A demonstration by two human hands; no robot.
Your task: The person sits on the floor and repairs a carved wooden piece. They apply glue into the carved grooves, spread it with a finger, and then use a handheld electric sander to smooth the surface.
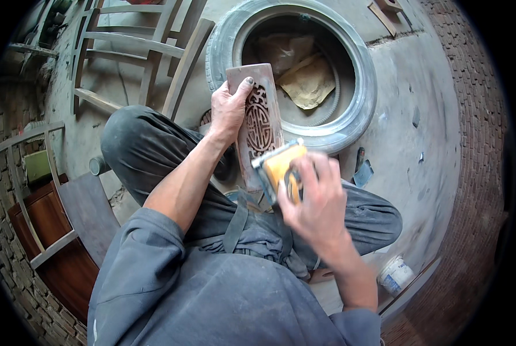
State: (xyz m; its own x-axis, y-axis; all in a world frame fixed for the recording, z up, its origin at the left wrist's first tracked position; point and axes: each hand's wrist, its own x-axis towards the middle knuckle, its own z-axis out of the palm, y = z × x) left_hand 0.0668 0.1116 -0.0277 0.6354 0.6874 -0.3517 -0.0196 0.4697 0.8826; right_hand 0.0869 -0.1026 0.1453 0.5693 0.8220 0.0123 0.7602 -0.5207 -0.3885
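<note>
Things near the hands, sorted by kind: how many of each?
Carved panel: 1, in left hand
Yellow sanding block: 1, in right hand
Tyre: 1
White tub: 1
Total: 4

Dusty workshop floor, brick at the edges
Grey concrete floor; old tyre; unfinished wooden chair frames; brick paving; white tub.

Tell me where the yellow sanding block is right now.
In the head view, the yellow sanding block sits centre frame in the right hand, against the lower end of the carved wooden panel, just below the tyre.
</note>
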